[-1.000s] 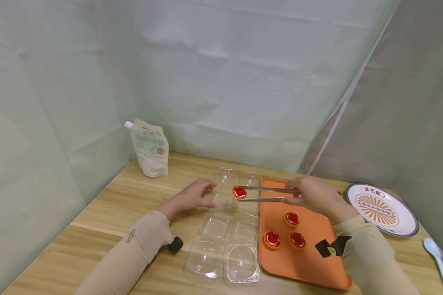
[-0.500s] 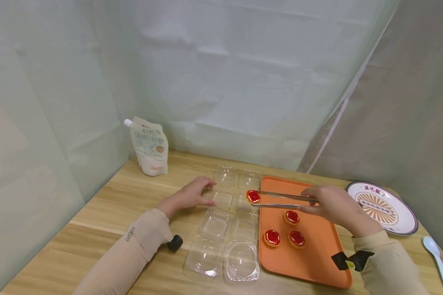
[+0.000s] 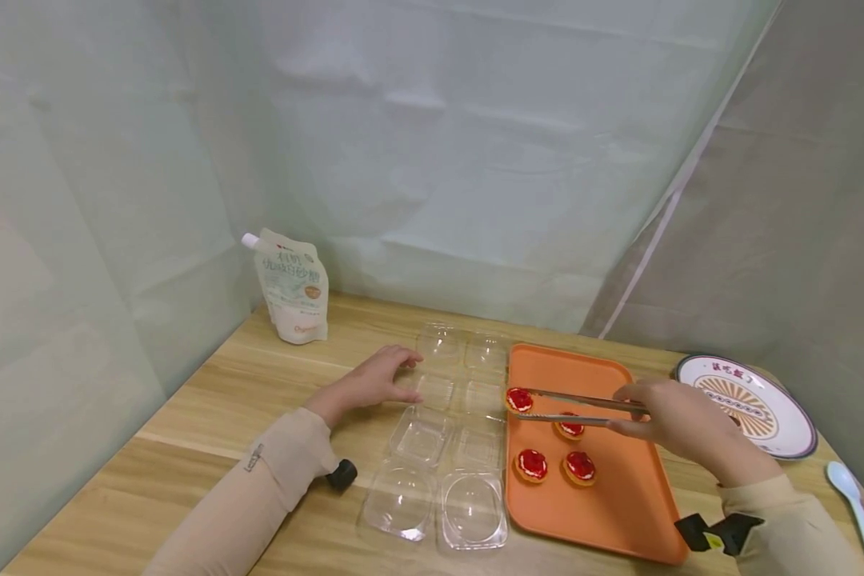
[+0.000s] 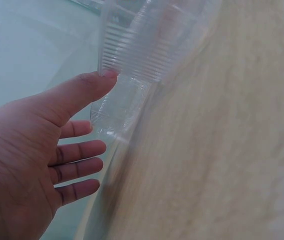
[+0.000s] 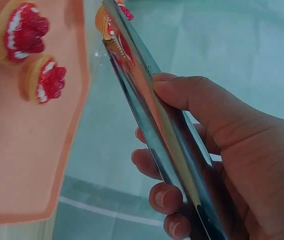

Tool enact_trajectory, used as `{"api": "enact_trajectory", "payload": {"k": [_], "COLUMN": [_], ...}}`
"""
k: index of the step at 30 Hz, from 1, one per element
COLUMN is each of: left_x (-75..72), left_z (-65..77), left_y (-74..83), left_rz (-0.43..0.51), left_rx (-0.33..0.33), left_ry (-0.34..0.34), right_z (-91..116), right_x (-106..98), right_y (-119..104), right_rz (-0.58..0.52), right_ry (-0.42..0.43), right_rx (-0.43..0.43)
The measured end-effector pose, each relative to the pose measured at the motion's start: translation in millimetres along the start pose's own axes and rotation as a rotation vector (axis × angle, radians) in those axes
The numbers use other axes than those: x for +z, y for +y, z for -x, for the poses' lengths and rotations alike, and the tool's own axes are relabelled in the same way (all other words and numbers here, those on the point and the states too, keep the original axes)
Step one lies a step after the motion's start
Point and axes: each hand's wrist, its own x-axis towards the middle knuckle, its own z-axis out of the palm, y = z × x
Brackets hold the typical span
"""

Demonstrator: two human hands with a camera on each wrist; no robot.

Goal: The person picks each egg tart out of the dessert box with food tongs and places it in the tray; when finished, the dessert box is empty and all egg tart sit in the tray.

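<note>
My right hand (image 3: 680,420) grips metal tongs (image 3: 583,400), thumb on one arm and fingers wrapped round the other, as the right wrist view shows. A small red-topped tart (image 3: 520,401) sits between the tong tips, over the left edge of the orange tray (image 3: 605,520). Below the tongs several similar tarts (image 3: 579,468) rest on that tray. With fingers extended, my left hand (image 3: 378,376) lies beside the clear plastic containers (image 3: 435,392); in the left wrist view its thumb tip is right at the ridged wall of one container (image 4: 136,50).
More clear containers (image 3: 473,512) line the tray's left side, lids spread. A white spouted pouch (image 3: 294,292) stands at the back left. Right of the tray are a patterned plate (image 3: 727,368) and a pale blue spoon (image 3: 853,500). Fabric walls (image 3: 432,200) close off the back.
My right hand has moved right and slightly nearer with the tongs, carrying the tart from over the containers to the tray's left edge. My left hand has stayed in place.
</note>
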Motion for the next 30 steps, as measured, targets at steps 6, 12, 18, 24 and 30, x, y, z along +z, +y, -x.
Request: {"api": "enact_trajectory", "payload": {"k": [6,12,18,24,30], "left_x": [0.3,-0.1,0.1,0.6,1.0], "left_z": [-1.8,-1.7,-0.3,-0.8,0.1], "left_y": [-0.8,-1.2,-0.1,-0.1,-0.3], "left_rz": [-0.002,0.013,0.011,0.004,0.003], "left_rx": [0.003,-0.002,-0.004,0.000,-0.001], "left_ry": [0.003,0.001,0.003,0.008,0.007], "right_z": [8,14,19,21,24], "right_x": [6,12,18,22,26], "right_y": [6,8,11,12,13], "right_rz": [0.015,-0.005,-0.003,-0.013,0.001], "right_ry": [-0.021,-0.029,-0.022,-0.026,0.006], "right_rx": [0.034,0.044,0.053,0.069,0.062]}}
